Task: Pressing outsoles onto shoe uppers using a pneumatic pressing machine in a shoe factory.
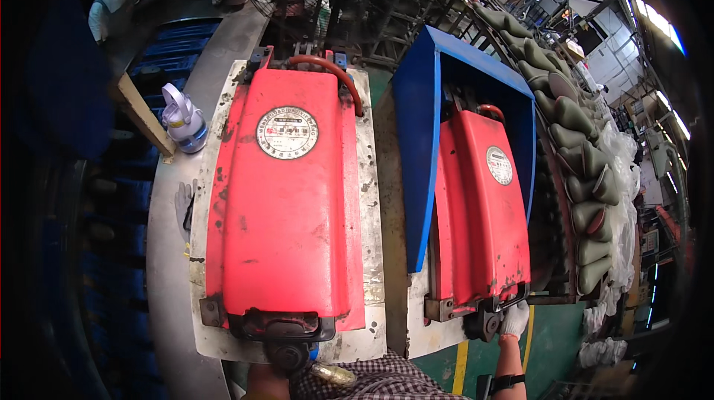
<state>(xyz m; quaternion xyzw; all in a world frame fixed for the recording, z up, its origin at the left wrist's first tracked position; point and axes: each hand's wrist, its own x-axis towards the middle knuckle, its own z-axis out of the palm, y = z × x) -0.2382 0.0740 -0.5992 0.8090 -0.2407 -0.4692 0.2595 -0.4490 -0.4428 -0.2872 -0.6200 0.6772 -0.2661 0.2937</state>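
Observation:
Two red machine covers stand side by side in front of me, the larger left cover [286, 221] and the right cover [480, 214]. Each has a round white label and a black handle at its near end. My right hand [515, 318], in a white glove, is closed around the side of the right cover's black handle [509, 297]. Below the left cover's black handle [286, 325], my left forearm [266, 381] shows, but the hand itself is hidden behind the machine's front end. Both covers are down.
A blue metal hood [416, 132] surrounds the right cover. A rack of grey-green boot-shaped pieces [573, 121] runs along the right. On the left ledge are a white-and-blue jug [184, 121] and a grey glove [183, 203]. Another person [119, 2] works at the far left.

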